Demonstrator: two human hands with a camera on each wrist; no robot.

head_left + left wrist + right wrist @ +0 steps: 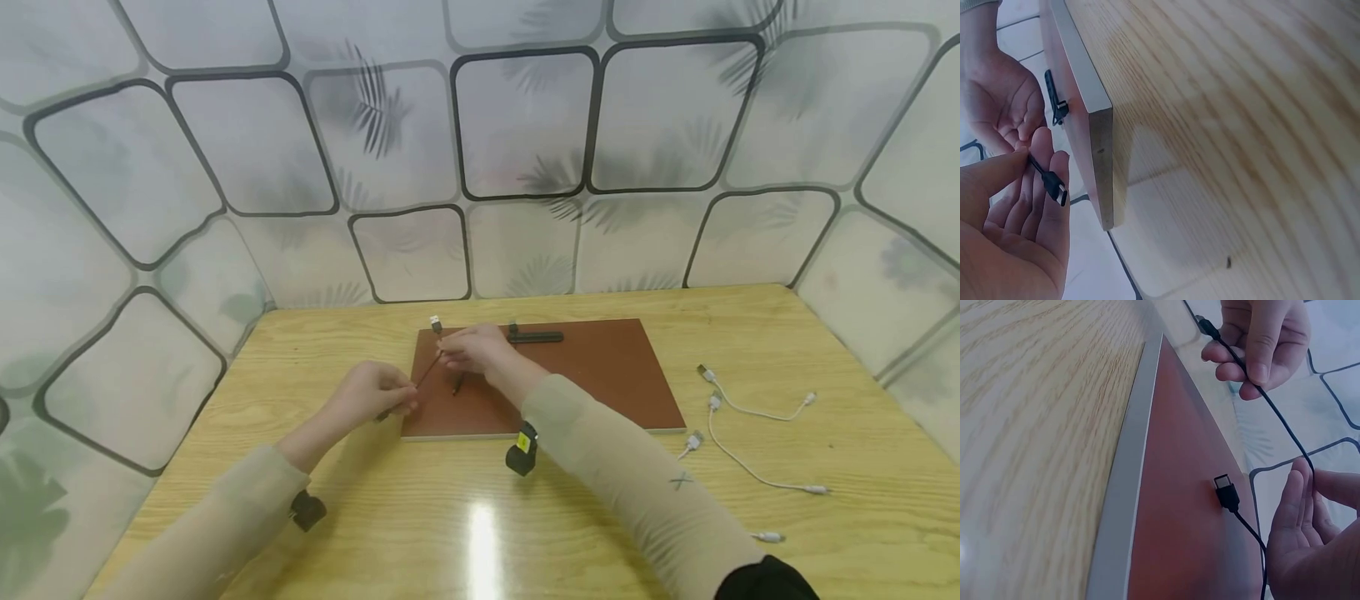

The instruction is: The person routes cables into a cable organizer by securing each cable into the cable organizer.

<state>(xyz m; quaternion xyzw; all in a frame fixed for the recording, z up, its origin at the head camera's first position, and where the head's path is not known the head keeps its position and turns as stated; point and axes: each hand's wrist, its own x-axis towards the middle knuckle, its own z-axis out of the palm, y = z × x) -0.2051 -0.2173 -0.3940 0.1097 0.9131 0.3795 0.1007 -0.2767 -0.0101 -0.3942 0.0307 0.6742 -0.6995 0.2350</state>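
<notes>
My left hand (378, 390) pinches a thin black charging cable (1280, 415) between thumb and fingers, close to its small black connector (1054, 186), which sticks out past the fingers. The right hand (472, 346) pinches the same cable farther along, and the stretch between the hands is straight. Past the right fingertips, a USB plug (436, 323) with a bright metal end shows at the board's far-left edge. Under the right hand, another black plug (1227, 494) with a metal end hangs over or lies on the brown board (600, 383); its cable runs behind the palm.
Toward the board's far edge lies a black strip-like item (536, 337). Several white charging cables (757, 477) are spread on the wooden table (420, 517) at the right, partly hidden by my right sleeve. A patterned curtain (525, 125) surrounds the table.
</notes>
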